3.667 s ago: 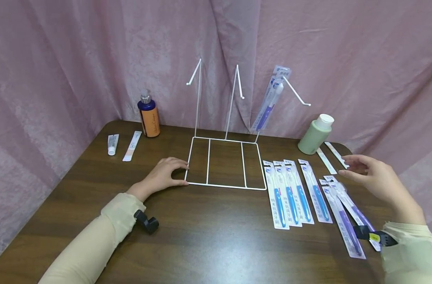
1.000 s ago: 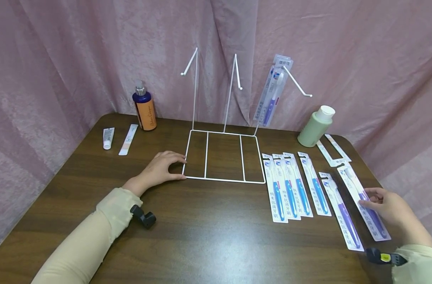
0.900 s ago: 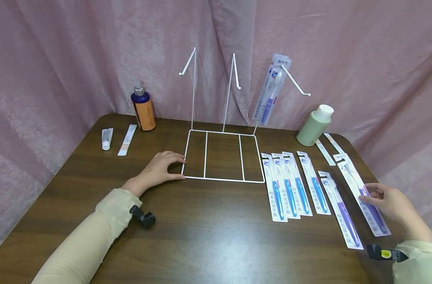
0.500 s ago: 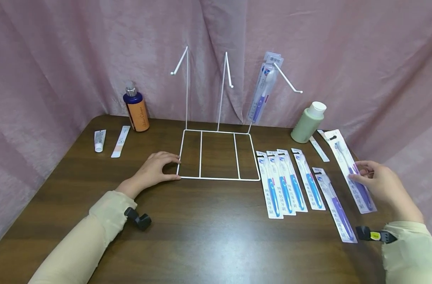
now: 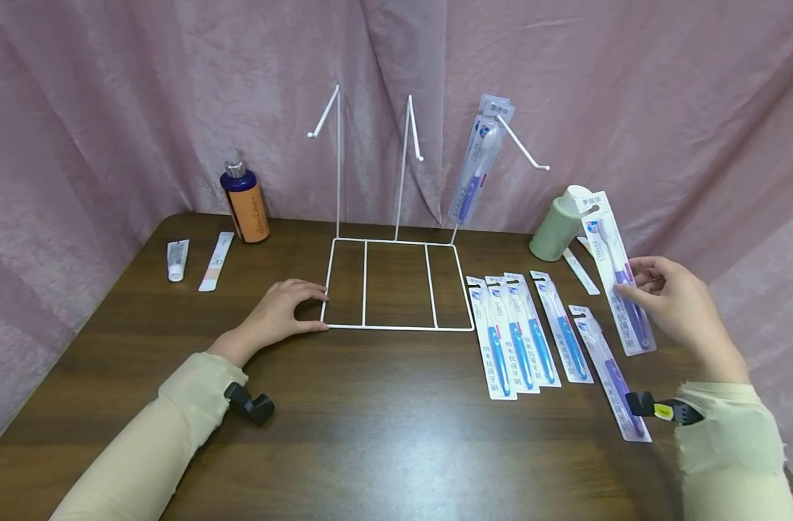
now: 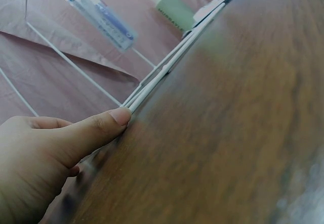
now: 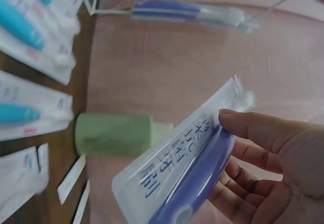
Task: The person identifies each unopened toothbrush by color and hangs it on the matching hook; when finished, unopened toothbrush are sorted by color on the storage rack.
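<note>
My right hand (image 5: 673, 300) pinches a packaged purple toothbrush (image 5: 621, 289) between thumb and fingers, raised off the table at the right. In the right wrist view its clear-and-white pack (image 7: 177, 163) tilts across the light green bottle. At the left front corner of the white wire display rack (image 5: 396, 328), my left hand (image 5: 273, 318) holds the base frame, thumb on the front bar and fingers at the side bar. Purple toothbrush packs (image 5: 480, 163) hang on the rack's right hook; the left hook (image 5: 323, 112) and middle hook (image 5: 414, 130) are bare.
Several blue toothbrush packs (image 5: 490, 340) and one purple pack (image 5: 608, 373) lie right of the rack. A green bottle (image 5: 553, 231) stands behind them, beside thin white sachets (image 5: 580, 271). At left are an orange-and-blue bottle (image 5: 247, 206), a small tube (image 5: 177, 260) and a sachet (image 5: 216, 262).
My right hand first came down to the outer purple toothbrush pack and took hold of it, then lifted it up and leftward, before the green bottle. My left hand stays at the rack corner.
</note>
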{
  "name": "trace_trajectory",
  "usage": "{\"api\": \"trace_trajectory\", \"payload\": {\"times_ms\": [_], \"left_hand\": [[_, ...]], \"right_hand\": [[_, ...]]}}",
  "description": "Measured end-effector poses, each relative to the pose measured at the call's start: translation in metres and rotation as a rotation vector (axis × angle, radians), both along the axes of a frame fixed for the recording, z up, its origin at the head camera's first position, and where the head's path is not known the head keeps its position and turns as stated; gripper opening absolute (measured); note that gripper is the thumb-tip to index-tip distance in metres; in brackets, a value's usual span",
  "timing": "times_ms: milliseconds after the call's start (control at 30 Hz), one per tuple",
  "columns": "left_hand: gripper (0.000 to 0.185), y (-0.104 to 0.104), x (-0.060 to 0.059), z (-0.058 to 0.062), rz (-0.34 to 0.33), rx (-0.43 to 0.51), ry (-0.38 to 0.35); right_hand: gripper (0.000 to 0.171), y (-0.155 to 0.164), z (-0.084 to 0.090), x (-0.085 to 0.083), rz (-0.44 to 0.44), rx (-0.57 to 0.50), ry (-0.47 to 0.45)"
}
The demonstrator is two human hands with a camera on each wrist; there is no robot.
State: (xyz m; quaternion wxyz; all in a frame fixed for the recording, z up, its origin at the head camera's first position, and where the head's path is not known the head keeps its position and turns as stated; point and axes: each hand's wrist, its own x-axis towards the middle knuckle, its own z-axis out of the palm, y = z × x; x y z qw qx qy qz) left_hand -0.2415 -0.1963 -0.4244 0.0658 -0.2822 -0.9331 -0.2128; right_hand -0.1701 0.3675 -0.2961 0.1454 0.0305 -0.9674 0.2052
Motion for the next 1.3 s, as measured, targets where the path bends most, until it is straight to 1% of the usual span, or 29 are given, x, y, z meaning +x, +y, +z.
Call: {"api": "trace_trajectory", "payload": {"times_ms": [100,267,367,567,733,1067,1300], "left_hand": [[0.052,0.000,0.000,0.000,0.000,0.000,0.000],[0.052,0.000,0.001,0.001,0.002,0.005,-0.003],[0.052,0.000,0.001,0.001,0.003,0.005,-0.003],[0.052,-0.002,0.001,0.001,0.008,0.003,0.001],[0.052,-0.001,0.001,0.000,0.003,0.008,0.004],[0.051,0.001,0.002,-0.002,0.001,0.009,0.007],[0.052,0.000,0.002,0.000,-0.001,0.008,0.008]], "right_hand": [[0.046,-0.010,0.007,0.000,-0.006,-0.011,0.048],[0.050,-0.026,0.018,0.000,-0.021,-0.053,0.074],[0.049,-0.036,0.023,0.000,-0.029,-0.078,0.111],[0.045,-0.059,0.030,0.001,0.015,-0.164,0.202],[0.044,-0.075,0.030,0.005,0.047,-0.221,0.236],[0.045,-0.093,0.027,0.007,0.085,-0.216,0.285],[0.045,-0.100,0.023,0.009,0.114,-0.247,0.298]]}}
